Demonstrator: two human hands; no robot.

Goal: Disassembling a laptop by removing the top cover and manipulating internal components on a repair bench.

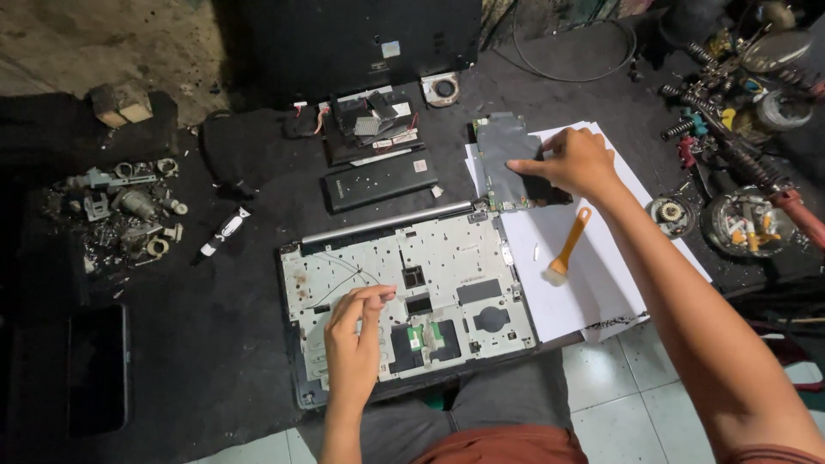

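An opened laptop base (404, 296) with its silver inner frame up lies in front of me on a black mat. My left hand (354, 337) rests on it, fingertips pinched at a thin black wire (344, 277) that loops across the frame. My right hand (574, 161) presses down on a dark circuit board (509, 159) lying on white paper sheets (593, 283) to the right. An orange-handled brush (567, 247) lies on the paper just below that hand.
A black battery (380, 179) and loose laptop parts (369, 125) lie behind the base, with a small fan (442, 88). Metal scrap (129, 210) sits far left, a phone (97, 368) near left. Tools and jars (743, 103) crowd the right edge; a white pen-like tool (225, 232) lies left.
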